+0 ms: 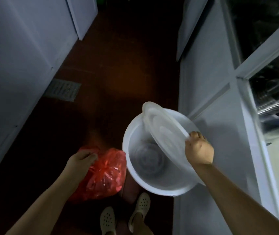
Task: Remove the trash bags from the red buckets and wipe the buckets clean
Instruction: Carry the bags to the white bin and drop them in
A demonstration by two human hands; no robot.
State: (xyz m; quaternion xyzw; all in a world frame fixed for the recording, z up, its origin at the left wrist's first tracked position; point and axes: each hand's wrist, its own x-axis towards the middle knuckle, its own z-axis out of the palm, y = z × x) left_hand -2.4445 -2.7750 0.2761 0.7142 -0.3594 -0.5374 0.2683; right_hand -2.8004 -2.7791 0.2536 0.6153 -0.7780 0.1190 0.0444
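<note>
At the bottom centre of the frame, two pale shoes (125, 216) are being shown on the dark floor (118, 73). Just above, at lower left, a tied red bag (106, 177) is being gripped at its top by the left hand (82, 160), so one bag appears to be out already. At centre right, a white bucket (159, 184) and its tilted lid (162, 126) are being held together at the rim by the closed right hand (199, 150). No red bucket is being shown, and no cloth; wiping is judged still to be done. Farther off, the shelf contents (274, 99) at upper right are being lost in gloom.
</note>
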